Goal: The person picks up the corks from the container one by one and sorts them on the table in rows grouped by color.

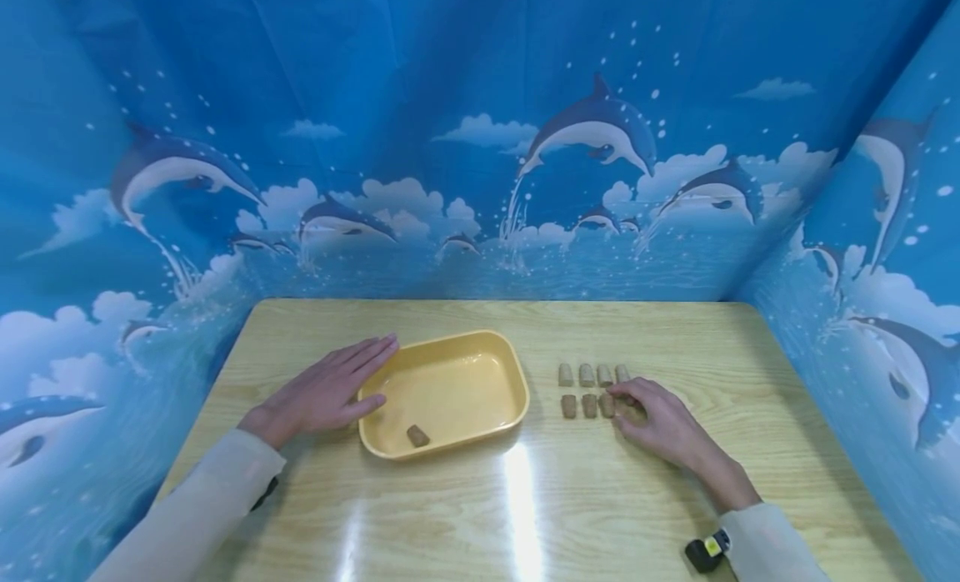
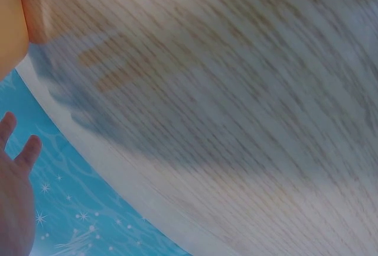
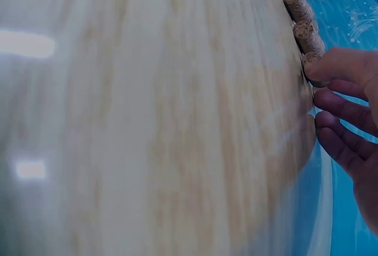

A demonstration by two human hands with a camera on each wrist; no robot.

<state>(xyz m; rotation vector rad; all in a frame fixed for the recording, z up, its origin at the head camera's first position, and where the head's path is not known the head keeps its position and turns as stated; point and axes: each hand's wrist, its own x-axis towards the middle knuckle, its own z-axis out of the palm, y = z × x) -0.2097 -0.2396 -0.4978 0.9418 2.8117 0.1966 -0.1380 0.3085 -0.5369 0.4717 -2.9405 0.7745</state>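
My right hand (image 1: 660,419) is at the right end of the front row of small brown cork stoppers (image 1: 568,407), pinching the end cork (image 1: 606,405) between thumb and fingers. In the right wrist view the thumb lies against that cork (image 3: 312,67), with two more corks (image 3: 308,36) beyond it. The left hand (image 1: 330,390) rests at the left rim of a yellow tray (image 1: 517,390), fingers straight, thumb over the edge. One brown cork (image 1: 417,436) lies inside the tray near its front left corner. The left wrist view catches only part of that hand (image 2: 15,191).
Behind the front row stands a row of paler corks (image 1: 586,375). The wood-grain table (image 1: 450,515) reflects bright light near its front. Blue dolphin-print curtains (image 1: 480,148) enclose the back and sides. A small black device (image 1: 705,555) is on the right wrist.
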